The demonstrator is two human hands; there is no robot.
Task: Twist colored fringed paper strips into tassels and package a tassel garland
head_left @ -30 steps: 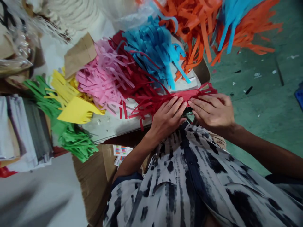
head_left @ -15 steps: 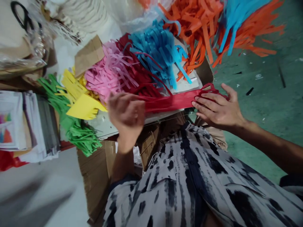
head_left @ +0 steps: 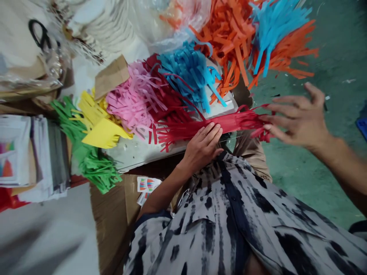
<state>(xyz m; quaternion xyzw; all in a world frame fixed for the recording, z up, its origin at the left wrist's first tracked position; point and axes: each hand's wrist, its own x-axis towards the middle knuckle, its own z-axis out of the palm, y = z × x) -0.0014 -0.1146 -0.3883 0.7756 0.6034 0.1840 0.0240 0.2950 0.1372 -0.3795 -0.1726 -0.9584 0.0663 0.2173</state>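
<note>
A long red fringed paper strip (head_left: pixel 232 123) lies across the near edge of a white board (head_left: pixel 134 152). My left hand (head_left: pixel 202 147) rests flat on its middle, fingers stretched out and together. My right hand (head_left: pixel 298 118) hovers at the strip's right end, fingers spread, fingertips touching the red fringe there. Behind the strip lie piles of cut paper fringe: dark red (head_left: pixel 169 107), pink (head_left: pixel 134 101), blue (head_left: pixel 189 72), yellow (head_left: pixel 100 128) and green (head_left: pixel 91 160).
Orange and blue fringe (head_left: pixel 258 42) hangs at the top right over a green floor (head_left: pixel 315 172). A stack of papers (head_left: pixel 31 156) lies at the left. Black scissors (head_left: pixel 40 34) sit top left. A cardboard box (head_left: pixel 114 217) stands below the board.
My left hand swung out to the left, then came back onto the middle of the red strip. My right hand lifted off the strip and moved right, fingers spreading.
</note>
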